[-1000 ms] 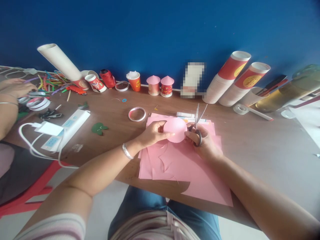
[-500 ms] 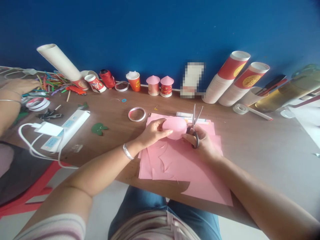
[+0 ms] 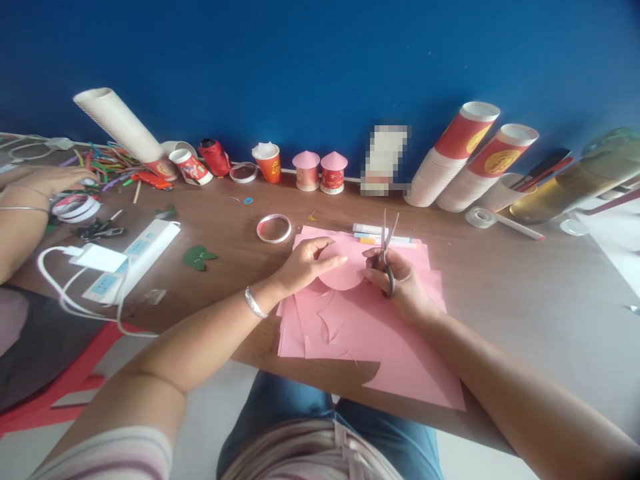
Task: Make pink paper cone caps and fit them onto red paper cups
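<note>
A round pink paper disc [image 3: 343, 272] is pinched at its left edge between the thumb and fingers of my left hand [image 3: 306, 265]. My right hand [image 3: 403, 280] grips scissors [image 3: 387, 257] with dark handles; their blades point away from me and stand slightly apart. The right fingertips also reach the disc's right edge. Beneath both hands lie pink paper sheets [image 3: 350, 333], with thin curved offcuts [image 3: 327, 327] on top. Several marker pens [image 3: 383, 237] rest at the far edge of the sheets.
Two small cups with pink cone roofs [image 3: 320, 175] stand by the blue wall. Tall paper-cup stacks [image 3: 450, 157] lean at right. Tape [image 3: 273, 229] and a white power strip [image 3: 131, 261] lie to the left. Another person's hand [image 3: 45, 183] is at far left.
The pink disc has tilted and now faces up more, lower over the sheets. The scissors have shifted slightly left. The other person's hand at far left has moved right.
</note>
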The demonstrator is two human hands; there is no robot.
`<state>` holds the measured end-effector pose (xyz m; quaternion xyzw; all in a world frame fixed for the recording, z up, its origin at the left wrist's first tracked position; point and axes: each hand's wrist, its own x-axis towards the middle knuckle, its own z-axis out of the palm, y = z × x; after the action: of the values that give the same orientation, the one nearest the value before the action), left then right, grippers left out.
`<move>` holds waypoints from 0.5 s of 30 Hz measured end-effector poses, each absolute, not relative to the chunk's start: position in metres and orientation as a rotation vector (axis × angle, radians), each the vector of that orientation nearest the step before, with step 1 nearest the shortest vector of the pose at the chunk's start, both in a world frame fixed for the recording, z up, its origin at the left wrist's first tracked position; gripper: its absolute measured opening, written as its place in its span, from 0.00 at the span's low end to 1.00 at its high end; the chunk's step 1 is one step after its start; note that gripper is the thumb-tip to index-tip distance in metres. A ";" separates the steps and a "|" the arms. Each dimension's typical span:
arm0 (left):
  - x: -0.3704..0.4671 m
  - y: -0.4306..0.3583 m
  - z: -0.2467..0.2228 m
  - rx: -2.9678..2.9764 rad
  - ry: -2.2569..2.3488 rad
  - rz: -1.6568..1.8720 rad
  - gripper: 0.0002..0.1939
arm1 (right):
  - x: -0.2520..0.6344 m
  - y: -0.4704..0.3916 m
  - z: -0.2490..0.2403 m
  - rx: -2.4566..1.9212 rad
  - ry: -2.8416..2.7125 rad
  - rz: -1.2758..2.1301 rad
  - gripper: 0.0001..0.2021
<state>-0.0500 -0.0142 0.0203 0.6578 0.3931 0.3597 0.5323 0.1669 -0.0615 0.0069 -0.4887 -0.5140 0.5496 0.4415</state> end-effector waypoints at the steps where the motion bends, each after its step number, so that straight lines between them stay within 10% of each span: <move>1: -0.050 -0.014 0.019 1.525 0.938 0.908 0.16 | 0.167 -0.061 0.008 -1.204 -1.276 1.380 0.21; 15: -0.045 -0.017 0.014 1.416 0.951 1.025 0.17 | 0.167 -0.063 0.008 -1.184 -1.248 1.429 0.21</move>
<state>-0.0448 -0.0167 0.0140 0.5967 0.4007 0.4321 0.5446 0.1669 -0.0626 0.0075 -0.4760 -0.5020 0.5746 0.4372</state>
